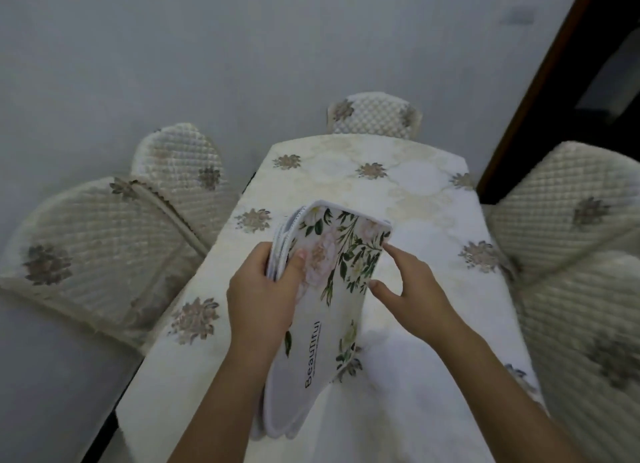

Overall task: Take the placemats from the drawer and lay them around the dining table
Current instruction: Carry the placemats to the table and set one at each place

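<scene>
A stack of white placemats [325, 296] printed with pink flowers, green leaves and the word "Beautiful" is held above the dining table [408, 192], which wears a cream cloth with flower motifs. My left hand [263, 289] grips the stack's left edge, thumb on top and fingers underneath. My right hand [405, 282] is at the right edge of the top mat; its forefinger touches the far corner and its thumb touches the edge, with the fingers loosely bent. The stack's layers fan out at the far left corner.
Quilted cream chair covers surround the table: two chairs [104, 241] on the left, one chair [375, 116] at the far end, two chairs [571, 213] on the right. A grey wall stands behind and a dark door frame [540, 92] runs at the upper right.
</scene>
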`<state>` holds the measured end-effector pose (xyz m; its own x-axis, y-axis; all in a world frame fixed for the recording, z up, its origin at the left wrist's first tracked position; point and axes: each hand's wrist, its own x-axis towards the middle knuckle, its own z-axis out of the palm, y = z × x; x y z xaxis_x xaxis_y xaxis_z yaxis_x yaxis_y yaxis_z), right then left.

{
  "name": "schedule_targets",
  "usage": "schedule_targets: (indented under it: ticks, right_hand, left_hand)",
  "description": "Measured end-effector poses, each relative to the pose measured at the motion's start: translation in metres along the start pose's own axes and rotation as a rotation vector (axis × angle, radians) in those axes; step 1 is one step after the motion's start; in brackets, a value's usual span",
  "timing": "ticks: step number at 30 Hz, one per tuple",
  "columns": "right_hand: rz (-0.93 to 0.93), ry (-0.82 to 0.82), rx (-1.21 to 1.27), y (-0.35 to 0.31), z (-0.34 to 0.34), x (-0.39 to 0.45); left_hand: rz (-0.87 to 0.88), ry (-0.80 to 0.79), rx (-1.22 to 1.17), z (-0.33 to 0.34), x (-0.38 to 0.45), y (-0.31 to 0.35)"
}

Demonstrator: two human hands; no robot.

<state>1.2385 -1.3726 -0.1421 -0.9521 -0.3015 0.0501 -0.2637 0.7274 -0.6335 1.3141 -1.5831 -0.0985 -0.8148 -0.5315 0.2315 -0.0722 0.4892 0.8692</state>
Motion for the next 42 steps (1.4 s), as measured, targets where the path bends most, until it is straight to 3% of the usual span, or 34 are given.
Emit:
schedule_targets:
  ticks: [5, 10, 15, 23, 29, 36, 42]
  right_hand:
    - [0.132, 0.061, -0.026, 0.005, 0.005, -0.002]
    - [0.237, 0.057, -0.062, 0.003, 0.03, -0.016]
    - [0.27, -0.007, -0.06, -0.001, 0.07, -0.03]
    - [0.274, -0.151, -0.063, -0.009, 0.127, -0.018]
    - [0.262, -0.259, -0.157, -0.006, 0.158, 0.006]
    - [0.307, -0.367, -0.27, 0.013, 0.187, 0.027]
    - [0.377, -0.347, -0.461, 0.034, 0.196, 0.032]
  left_hand:
    - [-0.05, -0.167, -0.134, 0.017, 0.038, -0.029]
    - [-0.261, -0.292, -0.306, 0.022, 0.067, -0.092]
    - [-0.451, -0.315, -0.349, 0.026, 0.078, -0.15]
    - [-0.61, -0.338, -0.238, 0.012, 0.069, -0.227]
    - [-0.68, -0.376, -0.208, 0.001, 0.044, -0.249]
    - [-0.612, -0.377, -0.019, -0.01, 0.006, -0.271]
    - [-0.586, -0.35, 0.221, -0.008, -0.012, -0.275]
